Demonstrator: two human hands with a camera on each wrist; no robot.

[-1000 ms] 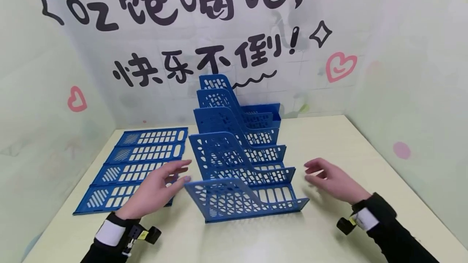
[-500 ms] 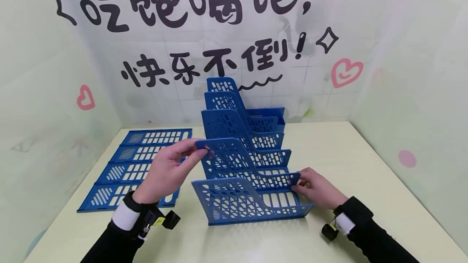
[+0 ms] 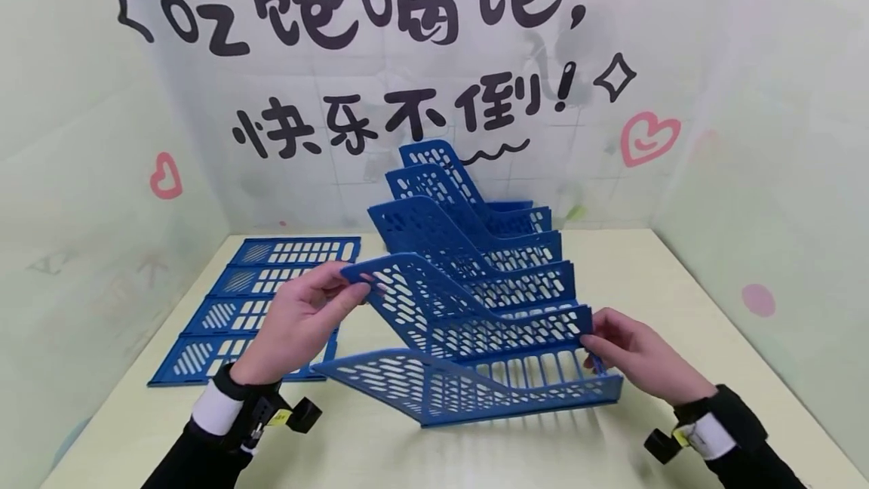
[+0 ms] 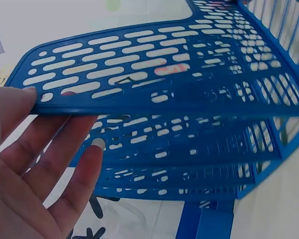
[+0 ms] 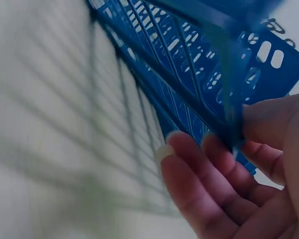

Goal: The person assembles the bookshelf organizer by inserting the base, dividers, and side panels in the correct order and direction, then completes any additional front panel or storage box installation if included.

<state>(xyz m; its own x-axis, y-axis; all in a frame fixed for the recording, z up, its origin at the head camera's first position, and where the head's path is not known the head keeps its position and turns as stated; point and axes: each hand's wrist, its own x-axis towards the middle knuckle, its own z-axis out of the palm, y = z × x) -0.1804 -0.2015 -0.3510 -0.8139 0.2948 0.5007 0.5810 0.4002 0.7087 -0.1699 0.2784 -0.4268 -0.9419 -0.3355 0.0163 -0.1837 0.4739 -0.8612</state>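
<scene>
A blue perforated file rack point(image 3: 495, 379) with several upright dividers is tipped up off the cream table point(image 3: 686, 285), leaning to the right. My left hand point(image 3: 336, 293) pinches the top left corner of the second divider from the front point(image 3: 434, 300), thumb above and fingers below. In the left wrist view that hand point(image 4: 60, 119) holds the divider's edge point(image 4: 164, 69). My right hand point(image 3: 600, 338) pinches the low right end of the same divider. The right wrist view is blurred, with the right hand point(image 5: 224, 139) against the rack's slotted wall point(image 5: 189, 59).
Several flat blue slotted panels point(image 3: 251, 300) lie side by side on the table at the left, just beyond my left wrist. Walls with printed characters and hearts close in the back and both sides. Bare table shows to the right of the rack.
Both hands came in from either side and took hold of the second divider. The rack has since tilted, its left side lifted and its dividers leaning to the right.
</scene>
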